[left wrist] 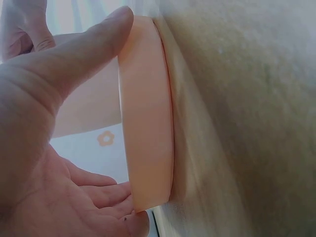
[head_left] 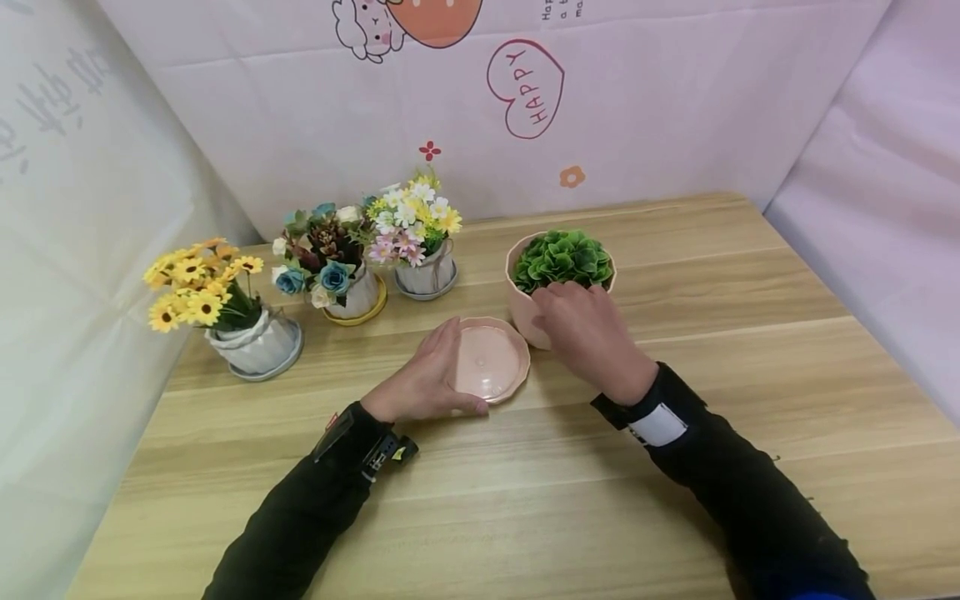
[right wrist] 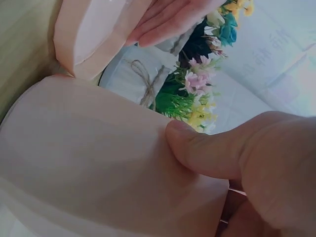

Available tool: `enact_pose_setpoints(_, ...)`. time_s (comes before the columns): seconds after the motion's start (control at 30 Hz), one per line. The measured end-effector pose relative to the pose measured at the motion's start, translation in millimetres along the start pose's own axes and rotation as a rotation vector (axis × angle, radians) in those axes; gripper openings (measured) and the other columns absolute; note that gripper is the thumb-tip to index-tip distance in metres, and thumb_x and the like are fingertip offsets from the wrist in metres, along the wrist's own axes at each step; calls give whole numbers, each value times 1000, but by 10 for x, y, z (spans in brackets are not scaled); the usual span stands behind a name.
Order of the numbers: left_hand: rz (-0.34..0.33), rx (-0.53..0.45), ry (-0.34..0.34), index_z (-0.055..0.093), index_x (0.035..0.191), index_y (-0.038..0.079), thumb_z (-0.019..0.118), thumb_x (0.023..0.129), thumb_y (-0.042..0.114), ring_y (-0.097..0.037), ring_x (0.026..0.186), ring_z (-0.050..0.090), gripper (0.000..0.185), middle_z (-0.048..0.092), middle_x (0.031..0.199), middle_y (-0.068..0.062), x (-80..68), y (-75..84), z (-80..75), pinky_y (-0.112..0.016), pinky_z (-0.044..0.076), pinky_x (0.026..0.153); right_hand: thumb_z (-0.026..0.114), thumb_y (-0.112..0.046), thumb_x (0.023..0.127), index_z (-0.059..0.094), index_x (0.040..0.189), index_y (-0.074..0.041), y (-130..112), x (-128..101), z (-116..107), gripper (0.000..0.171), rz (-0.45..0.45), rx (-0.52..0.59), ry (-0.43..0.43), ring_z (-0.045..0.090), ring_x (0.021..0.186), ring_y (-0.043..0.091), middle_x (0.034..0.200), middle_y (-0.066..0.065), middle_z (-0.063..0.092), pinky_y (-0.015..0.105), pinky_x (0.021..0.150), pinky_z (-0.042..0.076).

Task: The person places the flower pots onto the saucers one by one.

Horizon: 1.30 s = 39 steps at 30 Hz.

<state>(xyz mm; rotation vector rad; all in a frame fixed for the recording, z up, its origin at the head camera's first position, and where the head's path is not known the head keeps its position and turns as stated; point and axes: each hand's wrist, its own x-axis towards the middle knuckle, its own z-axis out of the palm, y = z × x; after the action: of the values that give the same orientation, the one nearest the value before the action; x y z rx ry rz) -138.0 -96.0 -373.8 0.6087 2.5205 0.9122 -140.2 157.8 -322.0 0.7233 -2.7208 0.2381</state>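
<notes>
Both grips are closed on something: my left hand point(head_left: 426, 375) has the pink saucer point(head_left: 491, 360) by its rim, thumb curled along the near edge and fingers along the far left side, as the left wrist view shows with my thumb point(left wrist: 74, 54) pressed on the saucer's point(left wrist: 148, 113) wall; my right hand point(head_left: 585, 333) wraps the pink pot point(head_left: 522, 312), thumb point(right wrist: 207, 148) flat against the pot's side point(right wrist: 89, 163) and fingers over the near rim, touching the green plant point(head_left: 562, 258) that fills it

That saucer lies flat on the wooden counter point(head_left: 525, 483), just left of the pot and touching or nearly touching its base; I cannot tell which. My pot stands upright on the counter, a little behind and right of the saucer

Further back on the left stand three more potted bunches: yellow daisies point(head_left: 197, 283) in a grey ribbed pot nearest the left edge, blue and cream roses point(head_left: 322, 258) in a white pot on a yellow saucer, and small white, pink and yellow blooms point(head_left: 412, 218) in a pot tied with twine. Those three are well apart from my hands. Behind them hangs a pale backdrop with a heart reading HAPPY point(head_left: 525, 87)
</notes>
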Motion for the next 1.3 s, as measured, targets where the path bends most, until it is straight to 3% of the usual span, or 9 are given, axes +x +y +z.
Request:
enact_pose_setpoints(0.27, -9, -2, 5, -3, 168, 0, 94, 79, 41, -37, 166, 4, 138, 1, 177, -23, -8, 15, -8, -57, 16, 134, 80, -9, 93, 71, 95, -2, 3, -14, -142, 12, -11, 44, 57, 71, 86, 37, 87, 13, 71, 47, 63, 51)
enact_pose_setpoints(0.5, -4, -25, 27, 0, 168, 0, 95, 78, 38, -39, 165, 7, 136, 4, 177, -23, -11, -9, -3, -57, 17, 134, 82, -13, 92, 72, 100, -4, -158, -66, -250, 16, -148, 31, 133, 72, 93, 31, 95, 10, 75, 43, 69, 54)
enact_pose_setpoints(0.63, 78, -85, 59, 3, 170, 9, 97, 76, 30, -35, 163, 18, 134, 15, 176, -17, -1, -37, 6, -56, 21, 133, 85, -17, 89, 73, 100, -5, -278, -93, -222, 20, -260, 41, 176, 72, 94, 28, 97, 9, 76, 41, 71, 56)
enact_pose_setpoints(0.83, 284, -337, 64, 9, 168, 30, 99, 71, 7, -23, 150, 41, 135, 34, 166, -1, 48, -83, -33, -47, 32, 130, 84, -21, 89, 75, 102, -7, -393, -130, -147, 21, -325, 73, 168, 70, 92, 24, 96, 4, 74, 37, 72, 53)
enact_pose_setpoints(1.03, 303, -404, 63, 10, 168, 37, 97, 73, 4, -20, 156, 35, 133, 30, 170, 6, 42, -97, -168, -47, 23, 133, 84, -22, 90, 76, 101, -9, -442, -124, -62, 19, -350, 78, 146, 70, 91, 22, 98, 3, 76, 36, 73, 55)
enact_pose_setpoints(1.3, 287, -369, 81, 10, 169, 32, 97, 73, 5, -22, 160, 31, 132, 29, 173, 2, -19, -86, -315, -50, 23, 133, 86, -22, 88, 78, 103, -10, -478, -112, 15, 20, -380, 107, 70, 72, 93, 22, 98, 2, 77, 38, 80, 59)
